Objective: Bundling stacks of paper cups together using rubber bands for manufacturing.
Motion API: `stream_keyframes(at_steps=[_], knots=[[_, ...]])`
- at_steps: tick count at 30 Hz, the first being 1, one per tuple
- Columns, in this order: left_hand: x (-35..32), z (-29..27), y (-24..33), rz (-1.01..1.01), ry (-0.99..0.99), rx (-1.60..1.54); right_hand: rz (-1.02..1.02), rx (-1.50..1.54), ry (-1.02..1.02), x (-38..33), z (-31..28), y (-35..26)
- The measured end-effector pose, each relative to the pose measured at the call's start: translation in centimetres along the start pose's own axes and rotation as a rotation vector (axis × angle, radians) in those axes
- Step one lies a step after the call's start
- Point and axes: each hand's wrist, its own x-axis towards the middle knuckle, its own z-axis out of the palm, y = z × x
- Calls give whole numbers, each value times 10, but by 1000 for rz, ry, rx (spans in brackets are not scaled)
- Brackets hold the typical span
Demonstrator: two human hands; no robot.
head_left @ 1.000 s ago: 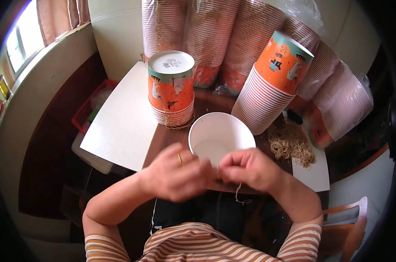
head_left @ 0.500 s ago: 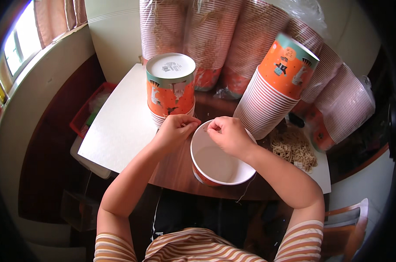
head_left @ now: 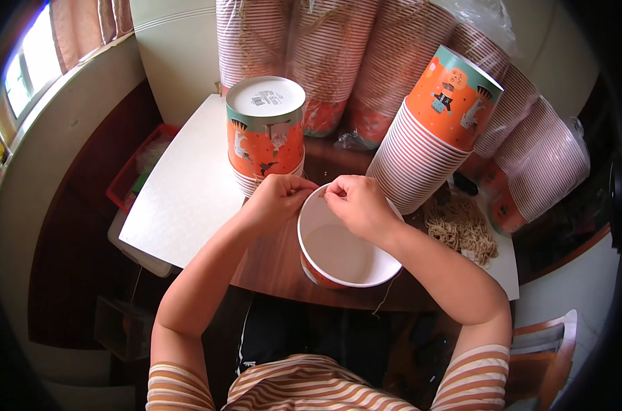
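Observation:
A white-lined paper bucket (head_left: 345, 257) stands at the table's near edge, its open mouth tilted toward me. My left hand (head_left: 281, 197) is closed in a pinch just outside the far left rim; what lies between its fingertips is hidden. Over the far rim, my right hand (head_left: 361, 205) pinches what looks like a tan bit of string, its fingertips just inside the wall. From the bucket's near right side hangs a thin tan string (head_left: 386, 298). Beyond my left hand, a short stack of orange and green paper buckets (head_left: 266, 140) stands upside down.
A taller stack of nested buckets (head_left: 424, 154) leans behind my right arm. Tan strings (head_left: 460, 233) lie in a tangled heap to the right. Plastic-wrapped bucket stacks (head_left: 331, 61) line the back. A white board (head_left: 180, 198) covers the table's left side; a red bin (head_left: 122, 185) stands beyond it.
Both hands stay pinched at the bucket's far rim, with the fingers shifting only slightly. The whole view has moved a little; the string hangs slightly differently.

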Motion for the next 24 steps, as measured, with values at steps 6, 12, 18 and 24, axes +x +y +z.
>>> stream_keyframes(at_steps=[6, 12, 18, 24], knots=[[2, -1, -6, 8, -35, -30, -11, -16, 39, 0, 3, 3], [3, -3, -9, 98, -66, 11, 28, -1, 55, -1, 3, -1], [-12, -5, 15, 122, -30, 297, -2, 2, 24, -5, 5, -1], [-24, 0, 19, 106, 11, 378, 87, 89, -78, -13, 5, -8]])
